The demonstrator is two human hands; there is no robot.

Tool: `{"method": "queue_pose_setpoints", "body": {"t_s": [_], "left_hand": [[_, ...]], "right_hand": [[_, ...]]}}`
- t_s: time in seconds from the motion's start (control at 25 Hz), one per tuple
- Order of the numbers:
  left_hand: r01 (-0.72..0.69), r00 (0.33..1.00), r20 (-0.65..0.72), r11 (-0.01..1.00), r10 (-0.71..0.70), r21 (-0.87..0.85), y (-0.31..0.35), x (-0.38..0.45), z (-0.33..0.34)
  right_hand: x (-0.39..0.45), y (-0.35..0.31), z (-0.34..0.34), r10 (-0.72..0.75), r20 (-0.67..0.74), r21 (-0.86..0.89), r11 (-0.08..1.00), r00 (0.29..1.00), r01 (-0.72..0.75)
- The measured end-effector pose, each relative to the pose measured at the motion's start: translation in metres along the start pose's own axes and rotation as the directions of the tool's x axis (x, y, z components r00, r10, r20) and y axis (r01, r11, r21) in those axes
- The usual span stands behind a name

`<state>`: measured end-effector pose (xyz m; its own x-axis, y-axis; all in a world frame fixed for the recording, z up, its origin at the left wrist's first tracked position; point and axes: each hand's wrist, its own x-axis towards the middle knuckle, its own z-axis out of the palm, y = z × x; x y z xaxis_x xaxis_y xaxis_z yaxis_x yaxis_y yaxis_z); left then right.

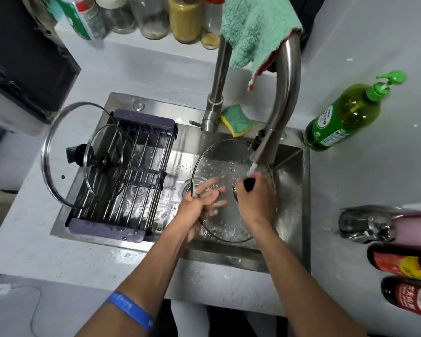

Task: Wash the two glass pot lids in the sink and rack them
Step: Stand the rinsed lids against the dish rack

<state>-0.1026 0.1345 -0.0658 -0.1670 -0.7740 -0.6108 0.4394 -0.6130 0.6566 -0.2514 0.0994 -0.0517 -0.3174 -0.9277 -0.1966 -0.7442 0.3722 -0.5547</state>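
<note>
A glass pot lid with a steel rim sits tilted in the sink basin, and water from the faucet head runs onto it. My right hand grips the lid's black knob. My left hand lies at the lid's left rim with straight, spread fingers against the wet glass. On the purple drying rack, over the left half of the sink, a large glass lid stands on edge. A smaller lid stands in front of it.
A green and yellow sponge lies behind the faucet, and a green cloth hangs over its neck. A green soap pump bottle lies on the right counter. Sauce bottles are at the far right, jars along the back.
</note>
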Motion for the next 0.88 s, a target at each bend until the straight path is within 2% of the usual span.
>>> {"method": "queue_pose_setpoints", "body": {"t_s": [0.08,0.12,0.16,0.2,0.24,0.28,0.32,0.36,0.4,0.44,0.52,0.6,0.64,0.68,0.72,0.76,0.8,0.84,0.88], "left_hand": [[-0.074,0.997,-0.028,0.995,0.076,0.07,0.003,0.005,0.007],[-0.097,0.993,-0.049,0.976,0.109,0.196,0.003,0.003,0.009],[-0.119,0.988,-0.048,0.932,0.144,0.341,0.001,-0.002,0.01],[-0.184,0.976,-0.006,0.838,0.218,0.513,-0.004,-0.008,0.007],[-0.298,0.947,0.119,0.673,0.3,0.677,-0.008,-0.015,0.003],[-0.424,0.895,0.298,0.419,0.333,0.803,-0.007,-0.02,0.0],[-0.512,0.841,0.452,0.171,0.296,0.842,-0.007,-0.021,-0.002],[-0.546,0.818,0.534,-0.003,0.215,0.838,-0.008,-0.021,-0.004],[-0.544,0.819,0.553,-0.098,0.157,0.833,-0.007,-0.022,-0.003],[-0.523,0.828,0.534,-0.108,0.172,0.846,-0.007,-0.024,0.0],[-0.413,0.863,0.382,0.027,0.331,0.91,-0.013,-0.026,0.004],[-0.231,0.896,0.188,0.06,0.403,0.971,-0.024,-0.025,0.0],[-0.145,0.932,0.072,0.183,0.355,0.972,-0.03,-0.026,-0.002],[-0.084,0.965,-0.041,0.453,0.259,0.888,-0.035,-0.028,-0.001],[-0.059,0.978,-0.113,0.758,0.173,0.649,-0.036,-0.029,0.0],[-0.057,0.981,-0.165,0.967,0.1,0.247,-0.039,-0.026,-0.001],[-0.026,0.982,-0.189,0.991,0.001,-0.128,-0.04,-0.022,-0.004],[0.022,0.978,-0.184,0.93,-0.096,-0.368,-0.04,-0.014,-0.01],[0.086,0.97,-0.164,0.885,-0.178,-0.457,-0.035,-0.006,-0.016]], "right_hand": [[0.007,0.005,-0.01,0.047,0.128,0.108,0.992,0.991,-0.062],[0.01,0.013,-0.018,0.094,0.23,0.239,0.959,0.969,-0.15],[0.011,0.021,-0.028,0.137,0.343,0.391,0.879,0.929,-0.274],[0.012,0.028,-0.038,0.17,0.459,0.526,0.739,0.872,-0.421],[0.016,0.036,-0.044,0.203,0.55,0.604,0.573,0.81,-0.554],[0.022,0.045,-0.048,0.226,0.626,0.632,0.414,0.747,-0.655],[0.027,0.054,-0.047,0.244,0.676,0.633,0.289,0.695,-0.718],[0.028,0.062,-0.045,0.279,0.706,0.616,0.213,0.651,-0.759],[0.025,0.067,-0.041,0.328,0.714,0.605,0.155,0.618,-0.781],[0.02,0.071,-0.039,0.361,0.709,0.614,0.109,0.606,-0.782],[0.012,0.083,-0.035,0.367,0.668,0.679,0.056,0.647,-0.732],[0.003,0.092,-0.039,0.321,0.635,0.733,0.037,0.702,-0.68],[0.003,0.093,-0.044,0.288,0.614,0.758,0.045,0.735,-0.651],[0.004,0.093,-0.05,0.264,0.591,0.779,0.059,0.762,-0.625],[0.005,0.091,-0.055,0.251,0.569,0.796,0.073,0.783,-0.601],[0.006,0.088,-0.059,0.243,0.545,0.811,0.093,0.803,-0.578],[0.005,0.086,-0.063,0.227,0.521,0.824,0.115,0.823,-0.554],[0.005,0.085,-0.066,0.198,0.501,0.838,0.132,0.843,-0.529],[0.005,0.085,-0.068,0.167,0.485,0.848,0.151,0.858,-0.508]]}}
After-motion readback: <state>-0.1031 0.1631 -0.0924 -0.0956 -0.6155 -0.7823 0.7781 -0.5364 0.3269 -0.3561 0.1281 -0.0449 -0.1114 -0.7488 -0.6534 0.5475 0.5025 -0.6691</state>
